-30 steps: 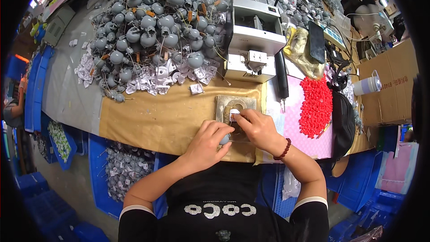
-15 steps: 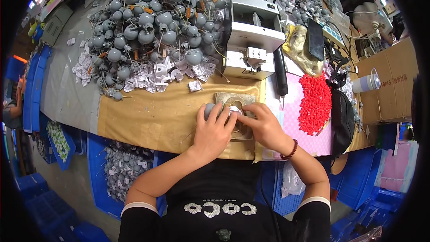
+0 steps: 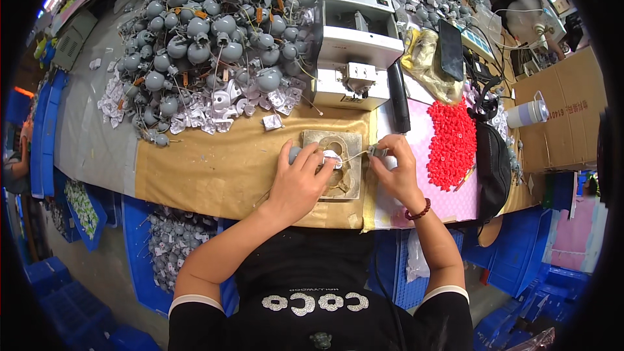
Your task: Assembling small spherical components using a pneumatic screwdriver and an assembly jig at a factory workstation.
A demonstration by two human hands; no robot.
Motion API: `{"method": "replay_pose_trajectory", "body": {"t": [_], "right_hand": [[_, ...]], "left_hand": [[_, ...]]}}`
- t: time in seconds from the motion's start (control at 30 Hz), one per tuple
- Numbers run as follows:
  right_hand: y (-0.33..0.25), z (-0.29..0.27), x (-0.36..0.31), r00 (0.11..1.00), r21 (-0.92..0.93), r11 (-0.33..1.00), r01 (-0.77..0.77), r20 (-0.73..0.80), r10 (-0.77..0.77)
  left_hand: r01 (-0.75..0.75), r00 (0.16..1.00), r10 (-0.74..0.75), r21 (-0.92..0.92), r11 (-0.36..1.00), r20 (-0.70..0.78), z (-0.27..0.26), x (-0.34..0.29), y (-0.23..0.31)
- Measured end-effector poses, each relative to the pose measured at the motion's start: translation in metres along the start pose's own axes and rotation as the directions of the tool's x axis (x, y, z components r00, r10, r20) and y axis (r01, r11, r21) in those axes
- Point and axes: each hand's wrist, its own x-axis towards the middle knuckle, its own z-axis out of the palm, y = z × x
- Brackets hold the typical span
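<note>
My left hand (image 3: 298, 181) is closed over a grey ball-shaped part (image 3: 294, 154), most of it hidden under the fingers. Its fingertips press a small white plastic piece (image 3: 332, 158) at the left side of a metal fixture block (image 3: 351, 185) with rounded recesses. A thin pale wire (image 3: 353, 156) runs from the white piece to my right hand (image 3: 398, 174), whose fingers pinch a small grey piece (image 3: 375, 151) at the wire's end. Below those fingers shows a pale rounded thing (image 3: 390, 162), too covered to name.
A big heap of grey ball-shaped parts (image 3: 224, 26) with white plastic pieces lies at the back left. Behind the fixture stands a white-and-grey machine (image 3: 354, 45), beside a black cylindrical tool (image 3: 398, 97). Red small parts (image 3: 451, 146) and a black pouch (image 3: 494, 172) lie right.
My right hand has moved right, off the fixture, and now holds the grey piece with the wire stretched out. The left hand stays on the ball-shaped part. The whole view has shifted slightly.
</note>
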Motion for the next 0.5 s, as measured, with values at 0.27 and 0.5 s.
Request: {"method": "replay_pose_trajectory", "body": {"t": [0.27, 0.5], "right_hand": [[-0.017, 0.013, 0.021, 0.941, 0.827, 0.490, -0.276, 0.128, 0.313], [-0.028, 0.014, 0.042, 0.885, 0.870, 0.185, -0.457, 0.423, 0.194]], "left_hand": [[-0.001, 1.000, 0.001, -0.011, 1.000, -0.015, 0.003, -0.004, -0.002], [-0.025, 1.000, 0.024, -0.020, 0.999, -0.018, 0.004, -0.005, -0.005]]}}
